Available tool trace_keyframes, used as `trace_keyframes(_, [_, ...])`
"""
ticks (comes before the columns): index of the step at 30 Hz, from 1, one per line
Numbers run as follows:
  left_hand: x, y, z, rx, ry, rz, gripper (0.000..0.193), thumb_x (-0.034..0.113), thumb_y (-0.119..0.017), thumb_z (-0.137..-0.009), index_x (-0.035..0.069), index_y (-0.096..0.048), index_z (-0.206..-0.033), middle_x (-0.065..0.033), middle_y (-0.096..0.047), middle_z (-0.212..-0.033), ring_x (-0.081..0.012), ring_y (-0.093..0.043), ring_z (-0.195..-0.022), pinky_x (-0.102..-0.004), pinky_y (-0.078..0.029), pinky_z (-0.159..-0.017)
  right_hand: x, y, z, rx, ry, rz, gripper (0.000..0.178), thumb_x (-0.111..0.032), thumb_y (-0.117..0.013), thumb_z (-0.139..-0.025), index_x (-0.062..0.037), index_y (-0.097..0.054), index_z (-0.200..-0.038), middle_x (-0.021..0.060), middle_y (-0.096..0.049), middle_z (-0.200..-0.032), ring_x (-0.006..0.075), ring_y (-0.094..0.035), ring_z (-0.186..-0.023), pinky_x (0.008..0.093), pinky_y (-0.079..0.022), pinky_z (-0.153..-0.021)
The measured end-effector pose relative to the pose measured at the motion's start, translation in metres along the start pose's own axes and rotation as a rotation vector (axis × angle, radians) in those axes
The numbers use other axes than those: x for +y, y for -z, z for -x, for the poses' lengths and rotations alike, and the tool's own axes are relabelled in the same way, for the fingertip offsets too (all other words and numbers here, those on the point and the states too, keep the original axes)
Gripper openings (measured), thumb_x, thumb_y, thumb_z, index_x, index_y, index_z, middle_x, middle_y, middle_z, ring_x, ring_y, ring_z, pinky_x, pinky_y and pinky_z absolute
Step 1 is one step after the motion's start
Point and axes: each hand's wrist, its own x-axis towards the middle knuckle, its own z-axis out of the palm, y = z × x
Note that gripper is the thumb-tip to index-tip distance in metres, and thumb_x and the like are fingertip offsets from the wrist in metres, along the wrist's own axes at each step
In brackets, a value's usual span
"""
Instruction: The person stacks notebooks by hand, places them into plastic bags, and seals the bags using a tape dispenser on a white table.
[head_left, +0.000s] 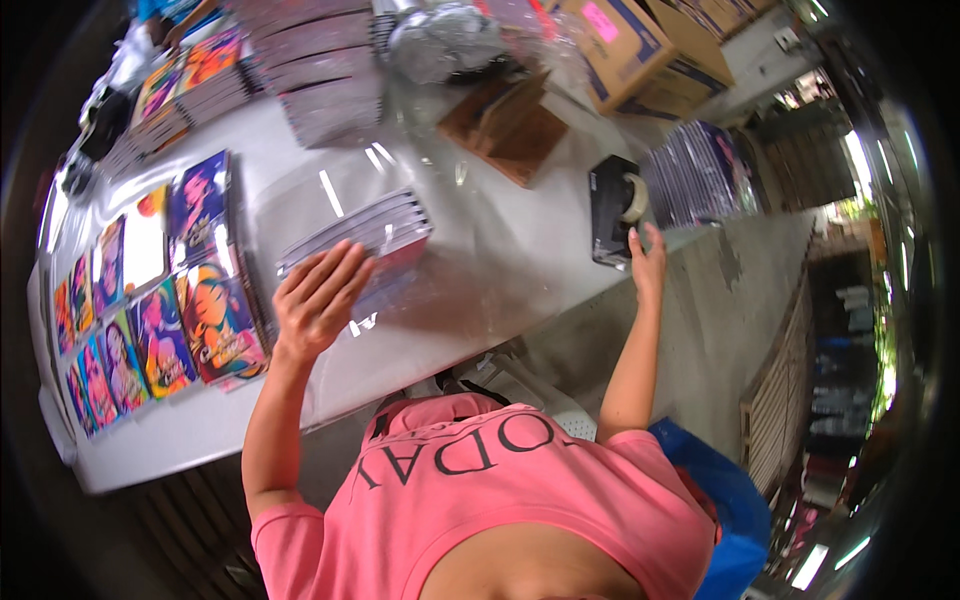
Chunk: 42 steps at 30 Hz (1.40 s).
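Observation:
A short stack of books (395, 220) lies on the white table, spines toward the far side, with clear plastic film (290, 200) around it. My left hand (323, 295) rests on the stack's near left part, fingers stretched out and side by side. To the right, near the table edge, stands a black tape dispenser (608, 215) carrying a roll of pale tape (635, 198). My right hand (648, 262) is at the roll's near side, thumb and fingertip apart. Whether a strip of tape touches those fingertips is too small to make out.
Rows of colourful illustrated books (160, 335) cover the table's left. Tall wrapped stacks (315, 70) stand at the back. A brown cardboard piece (505, 130), a cardboard box (640, 55) and a row of books (697, 175) lie on the far right side. The table's front edge runs before me.

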Motion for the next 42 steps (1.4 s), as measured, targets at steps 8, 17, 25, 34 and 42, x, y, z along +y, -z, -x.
trace_keyframes(8, [0.004,0.000,-0.001,-0.031,0.041,-0.037,0.021,-0.002,-0.064,-0.076,0.007,-0.072,-0.093,-0.0078,-0.070,-0.099,-0.0208,-0.066,-0.098,-0.0307,-0.052,-0.082,0.006,0.010,-0.036,-0.515,-0.622,-0.331,0.040,-0.056,-0.063,-0.080,-0.0181,-0.069,-0.089,-0.0041,-0.053,-0.093,0.0133,-0.033,-0.074,0.0262,-0.034,-0.059])
trace_keyframes(17, [0.003,0.002,0.002,-0.038,0.065,-0.041,0.022,-0.001,-0.065,-0.076,0.007,-0.071,-0.094,-0.0077,-0.069,-0.101,-0.0213,-0.066,-0.099,-0.0313,-0.051,-0.082,0.045,0.020,0.029,-0.484,-0.472,-1.344,0.019,-0.023,-0.055,-0.093,-0.0069,-0.064,-0.096,0.0017,-0.050,-0.123,0.0204,-0.038,-0.119,0.0534,-0.033,-0.104])
trace_keyframes(25, [0.007,-0.002,0.006,0.095,0.059,-0.056,0.015,0.002,-0.073,-0.071,0.009,-0.072,-0.084,-0.0027,-0.066,-0.087,-0.0180,-0.068,-0.091,-0.0270,-0.053,-0.070,0.032,0.010,0.056,0.215,-0.095,0.451,0.023,-0.027,-0.063,-0.087,-0.0055,-0.072,-0.091,0.0115,-0.067,-0.102,0.0262,-0.066,-0.085,0.0450,-0.044,-0.087])
trace_keyframes(34, [0.005,-0.007,0.008,0.120,0.158,0.026,0.030,0.003,-0.072,-0.072,0.008,-0.064,-0.100,-0.0043,-0.067,-0.089,-0.0165,-0.066,-0.078,-0.0273,-0.053,-0.070,-0.213,-0.034,0.168,-0.590,0.253,-0.971,0.032,-0.028,-0.058,-0.093,-0.0018,-0.068,-0.077,-0.0008,-0.056,-0.061,0.0047,-0.046,-0.053,0.0198,-0.033,-0.047])
trace_keyframes(42, [0.002,-0.011,0.014,0.159,0.186,0.109,0.031,0.006,-0.066,-0.075,0.005,-0.059,-0.105,-0.0080,-0.067,-0.095,-0.0196,-0.067,-0.080,-0.0281,-0.053,-0.074,-0.268,-0.093,0.215,-0.828,-0.071,-0.927,0.043,-0.037,-0.061,-0.090,-0.0015,-0.065,-0.065,-0.0009,-0.053,-0.054,0.0035,-0.041,-0.044,0.0212,-0.027,-0.040])
